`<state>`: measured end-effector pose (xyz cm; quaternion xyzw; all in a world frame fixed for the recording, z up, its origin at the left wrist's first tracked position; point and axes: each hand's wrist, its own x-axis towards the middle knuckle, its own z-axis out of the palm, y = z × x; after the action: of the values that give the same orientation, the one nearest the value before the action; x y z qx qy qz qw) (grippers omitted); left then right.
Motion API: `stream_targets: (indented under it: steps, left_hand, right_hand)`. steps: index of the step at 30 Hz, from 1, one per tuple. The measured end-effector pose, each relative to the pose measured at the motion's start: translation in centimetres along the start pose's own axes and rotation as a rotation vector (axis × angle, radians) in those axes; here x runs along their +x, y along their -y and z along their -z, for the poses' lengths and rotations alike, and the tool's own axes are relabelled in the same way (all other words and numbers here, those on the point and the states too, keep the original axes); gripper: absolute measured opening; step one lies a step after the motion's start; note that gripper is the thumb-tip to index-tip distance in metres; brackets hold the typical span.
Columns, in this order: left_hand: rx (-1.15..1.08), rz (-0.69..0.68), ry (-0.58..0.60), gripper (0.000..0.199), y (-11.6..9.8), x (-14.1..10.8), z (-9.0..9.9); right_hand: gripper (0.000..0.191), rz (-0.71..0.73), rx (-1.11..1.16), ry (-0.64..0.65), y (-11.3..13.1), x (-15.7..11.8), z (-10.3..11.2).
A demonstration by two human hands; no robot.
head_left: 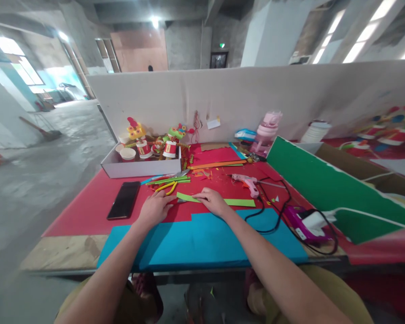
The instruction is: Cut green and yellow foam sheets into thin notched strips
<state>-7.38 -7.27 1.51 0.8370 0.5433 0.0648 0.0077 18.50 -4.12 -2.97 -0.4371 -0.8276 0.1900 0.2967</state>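
A light green paper strip (239,202) lies across the middle of the table, with my right hand (213,201) pinching it near its left part. Just left of the strip's end is my left hand (156,208), beside the yellow handles of a pair of scissors (168,187); its fingers are bent, and whether they hold anything is too small to make out. Several narrow green strips (170,180) rest beyond the scissors. A pink glue gun (248,183) lies to the right of my right hand.
A black phone (124,200) lies at the left. Behind it is a white box (141,168) with paper-cup figures. Blue sheet (202,240) covers the front edge. At the right are a purple power strip (305,227), cables and a green-sided box (324,193).
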Motion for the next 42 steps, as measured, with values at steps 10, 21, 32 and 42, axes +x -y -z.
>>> stream_targets:
  steps: [10, 21, 32, 42]
  left_hand:
    - [0.019, -0.002, 0.004, 0.038, -0.8, 0.1, -0.5]
    - [0.025, -0.001, 0.032, 0.038, -1.6, 0.1, -0.3]
    - [0.025, -0.04, -0.016, 0.039, -2.7, 0.1, -0.3]
    - [0.035, -0.007, 0.0, 0.039, 0.4, -0.7, 0.4]
  right_hand:
    - [0.027, 0.022, 0.022, -0.01, -0.7, 0.0, -0.4]
    - [0.03, 0.018, 0.026, -0.019, -1.0, 0.0, -0.6]
    - [0.026, 0.015, 0.019, -0.044, -0.7, 0.0, -0.4]
    - [0.019, -0.198, -0.014, -0.135, 4.0, 2.5, -3.0]
